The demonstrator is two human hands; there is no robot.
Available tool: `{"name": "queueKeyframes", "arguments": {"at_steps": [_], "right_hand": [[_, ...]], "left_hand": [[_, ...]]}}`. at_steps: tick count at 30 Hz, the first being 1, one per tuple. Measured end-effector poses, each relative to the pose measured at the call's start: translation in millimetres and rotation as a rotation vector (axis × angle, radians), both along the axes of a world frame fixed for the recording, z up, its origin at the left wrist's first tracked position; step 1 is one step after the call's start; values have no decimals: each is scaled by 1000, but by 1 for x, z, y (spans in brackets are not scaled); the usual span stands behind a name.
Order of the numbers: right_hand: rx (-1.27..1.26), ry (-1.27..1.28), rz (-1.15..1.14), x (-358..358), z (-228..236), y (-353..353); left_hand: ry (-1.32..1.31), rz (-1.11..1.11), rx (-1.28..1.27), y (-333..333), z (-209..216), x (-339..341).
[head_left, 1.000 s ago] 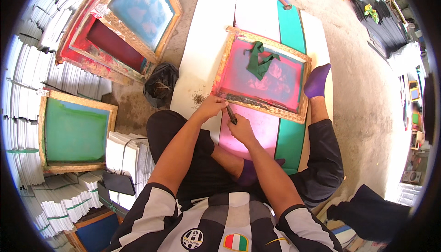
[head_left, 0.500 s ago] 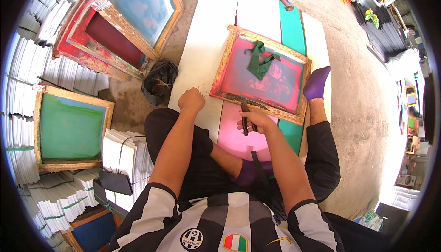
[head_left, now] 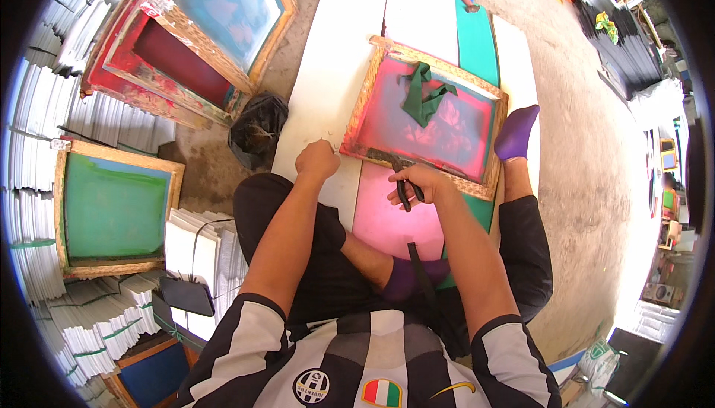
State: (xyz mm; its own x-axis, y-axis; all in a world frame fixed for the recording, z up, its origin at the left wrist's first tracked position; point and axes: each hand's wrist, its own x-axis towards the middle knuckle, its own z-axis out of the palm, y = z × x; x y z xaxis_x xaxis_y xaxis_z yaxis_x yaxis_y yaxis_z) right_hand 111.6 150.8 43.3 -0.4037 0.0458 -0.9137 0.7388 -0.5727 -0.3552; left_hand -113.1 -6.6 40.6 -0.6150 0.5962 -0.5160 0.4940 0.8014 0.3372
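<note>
Person sat on floor, legs folded, looking down at a wooden-framed print screen (head_left: 436,121) w/ pink-red mesh, lying flat across long boards. Left hand (head_left: 316,161) was curled into a loose fist, knuckles down, resting on the white board (head_left: 331,58) just beside the screen's near-left corner; held nothing that could be seen. Right hand (head_left: 418,183) was closed round a dark-handled tool (head_left: 402,185), prob. scissors, fingers wrapped over the grips; tool sat at the near edge of the screen frame, blade end touching or just over the wood, couldn't tell which. Crumpled green cloth (head_left: 423,95) lay on the mesh toward the far side. Under the screen's near edge, a pink sheet (head_left: 387,218) on a green board (head_left: 477,47). Purple-socked foot (head_left: 518,131) rested against the frame's right corner; other purple sock (head_left: 406,278) tucked under the right forearm. Black strap (head_left: 418,270) lay over the pink sheet nr the lap. Left of the boards: black plastic bag (head_left: 257,129) on concrete, a green-mesh screen (head_left: 112,207), stacked red & blue screens (head_left: 197,28) further off, and piles of white sheets (head_left: 37,155) round them.
</note>
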Motion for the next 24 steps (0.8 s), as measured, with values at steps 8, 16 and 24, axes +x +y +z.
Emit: {"name": "queueKeyframes", "arguments": {"at_steps": [8, 16, 24], "right_hand": [[563, -16, 6, 5, -27, -40], [585, -39, -33, 0, -20, -53], [864, -132, 68, -3, -21, -71]], "left_hand": [[-30, -51, 26, 12, -6, 14], [-13, -19, 57, 10, -12, 14], [-4, -5, 61, 8, -23, 11]]}}
